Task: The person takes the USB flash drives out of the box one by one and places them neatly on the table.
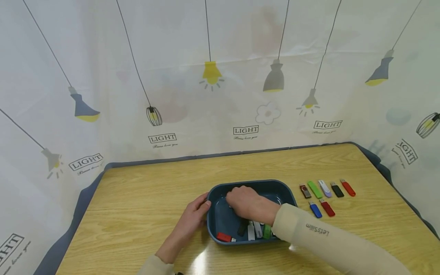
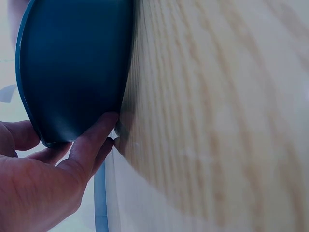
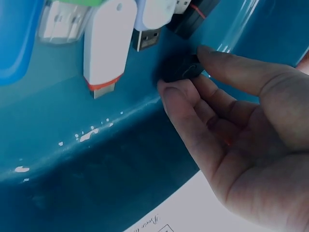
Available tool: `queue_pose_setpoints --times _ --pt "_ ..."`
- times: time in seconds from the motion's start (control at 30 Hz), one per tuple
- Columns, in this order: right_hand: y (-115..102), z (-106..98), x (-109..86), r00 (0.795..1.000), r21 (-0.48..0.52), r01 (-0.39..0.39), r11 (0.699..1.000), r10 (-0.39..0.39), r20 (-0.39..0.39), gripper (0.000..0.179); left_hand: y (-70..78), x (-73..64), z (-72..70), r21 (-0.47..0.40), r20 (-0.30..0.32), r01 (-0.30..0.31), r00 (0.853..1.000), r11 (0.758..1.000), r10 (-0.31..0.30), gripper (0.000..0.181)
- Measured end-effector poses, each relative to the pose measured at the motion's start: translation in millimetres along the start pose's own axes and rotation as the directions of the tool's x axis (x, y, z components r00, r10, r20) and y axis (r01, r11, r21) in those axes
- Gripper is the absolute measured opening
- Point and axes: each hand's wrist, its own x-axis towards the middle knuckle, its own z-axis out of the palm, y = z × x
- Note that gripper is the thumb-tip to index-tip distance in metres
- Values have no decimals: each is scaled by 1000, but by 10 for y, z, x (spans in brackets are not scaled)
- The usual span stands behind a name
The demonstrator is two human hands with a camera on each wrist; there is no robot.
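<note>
A dark blue tray (image 1: 220,217) sits on the wooden table. My left hand (image 1: 193,214) holds its left end, the thumb at the rim and the fingers against the outer wall. Inside the tray, my right hand (image 1: 250,201) reaches toward the far left part. In the right wrist view, thumb and fingers pinch a small black USB stick (image 3: 181,67) close over the tray floor. Several USB sticks lie along the tray's near side, among them a red one (image 1: 223,237), a white one (image 1: 251,232) and a green one (image 1: 267,231). The right forearm hides part of the tray.
Right of the tray, USB sticks lie in two rows on the table (image 1: 154,198). The far row includes a green stick (image 1: 314,189) and a black stick (image 1: 337,190); the near row has a blue stick (image 1: 315,210) and a red stick (image 1: 327,208). A printed curtain (image 1: 192,114) surrounds the table.
</note>
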Motion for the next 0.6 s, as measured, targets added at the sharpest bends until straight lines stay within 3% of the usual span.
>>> queue_pose_setpoints --times 0.4,0.6 --pt "12 -180 -177 1000 35 -4 999 5 -29 8 -13 9 -8 38 -23 4 1000 999 -4 54" --pt "42 -256 -286 999 107 -4 994 9 -44 10 -6 -2 8 31 -25 6 1000 1000 -5 54"
